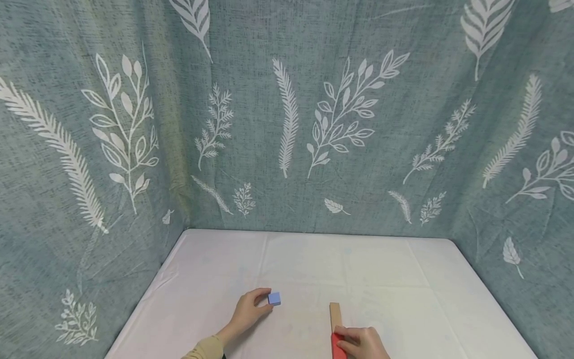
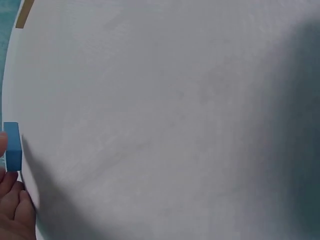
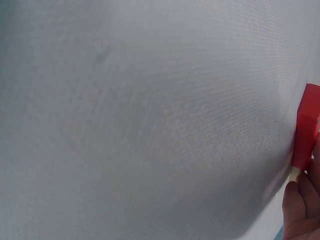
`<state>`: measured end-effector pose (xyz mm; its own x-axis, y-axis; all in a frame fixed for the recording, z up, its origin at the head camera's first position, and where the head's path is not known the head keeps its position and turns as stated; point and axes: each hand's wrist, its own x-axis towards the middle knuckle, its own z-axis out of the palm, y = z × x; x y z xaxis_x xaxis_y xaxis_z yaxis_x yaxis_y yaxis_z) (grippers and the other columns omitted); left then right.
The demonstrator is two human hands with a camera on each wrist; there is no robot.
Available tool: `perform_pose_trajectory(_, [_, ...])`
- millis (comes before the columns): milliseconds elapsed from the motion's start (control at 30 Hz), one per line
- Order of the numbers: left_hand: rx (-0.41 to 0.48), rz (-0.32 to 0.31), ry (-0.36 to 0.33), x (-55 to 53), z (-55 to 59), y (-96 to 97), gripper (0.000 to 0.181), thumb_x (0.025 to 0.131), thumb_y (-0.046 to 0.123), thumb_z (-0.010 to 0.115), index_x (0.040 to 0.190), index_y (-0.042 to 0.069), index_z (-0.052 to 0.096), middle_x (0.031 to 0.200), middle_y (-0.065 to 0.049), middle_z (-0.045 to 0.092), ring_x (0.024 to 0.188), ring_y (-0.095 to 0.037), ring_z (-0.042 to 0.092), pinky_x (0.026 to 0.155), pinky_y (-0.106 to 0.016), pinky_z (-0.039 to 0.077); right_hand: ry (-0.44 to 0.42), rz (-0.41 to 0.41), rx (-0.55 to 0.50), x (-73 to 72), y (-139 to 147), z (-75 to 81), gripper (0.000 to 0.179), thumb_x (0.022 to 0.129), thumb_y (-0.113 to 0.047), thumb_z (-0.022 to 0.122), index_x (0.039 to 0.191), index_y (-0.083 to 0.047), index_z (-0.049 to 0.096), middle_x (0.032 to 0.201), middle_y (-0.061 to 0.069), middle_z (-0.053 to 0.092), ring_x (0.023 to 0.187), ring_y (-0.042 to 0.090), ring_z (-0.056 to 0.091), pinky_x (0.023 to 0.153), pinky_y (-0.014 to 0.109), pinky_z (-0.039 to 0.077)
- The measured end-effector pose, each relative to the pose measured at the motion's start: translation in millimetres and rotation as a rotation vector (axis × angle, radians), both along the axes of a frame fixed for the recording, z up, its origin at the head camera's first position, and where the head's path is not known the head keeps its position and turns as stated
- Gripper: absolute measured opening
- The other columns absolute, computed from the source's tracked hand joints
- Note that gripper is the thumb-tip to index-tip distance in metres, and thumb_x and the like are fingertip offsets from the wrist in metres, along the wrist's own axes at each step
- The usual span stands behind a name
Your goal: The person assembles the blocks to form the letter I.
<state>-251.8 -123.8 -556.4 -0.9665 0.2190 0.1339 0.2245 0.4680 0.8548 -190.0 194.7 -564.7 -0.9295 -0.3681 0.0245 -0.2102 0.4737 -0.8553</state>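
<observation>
My left hand point(image 1: 247, 310) pinches a small blue block point(image 1: 274, 298) between thumb and fingers, left of the middle of the table. That blue block point(image 2: 14, 145) shows at the left edge of the left wrist view, with fingertips at its ends. To the right, my right hand point(image 1: 366, 343) grips a long red block point(image 1: 337, 350) near its far end. A plain wooden block point(image 1: 335, 315) lies end to end with the red one, pointing away from me. In the right wrist view, fingers curl at the side of the red block point(image 3: 305, 132).
A white cloth point(image 1: 381, 269) covers the table. Behind it and along both sides hangs a blue-green curtain point(image 1: 260, 149) with white leaf prints. The blue block stands apart, to the left of the wooden and red blocks.
</observation>
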Motion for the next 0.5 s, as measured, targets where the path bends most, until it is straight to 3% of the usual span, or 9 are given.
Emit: perform_pose_trajectory(500, [-0.032,0.073,0.039,-0.7,-4.5,4.1,0.035,0.074,0.001,0.074,0.107,-0.004,0.065,0.114,-0.024,0.065,0.112,-0.039,0.060,0.095,-0.038,0.053,-0.001,-0.016,0.008,1.6,-0.7,2.8,0.035,0.079,-0.015,0.074,0.107,0.007,0.069,0.105,0.021,0.070,0.093,0.023,0.070,0.072,0.027,0.062])
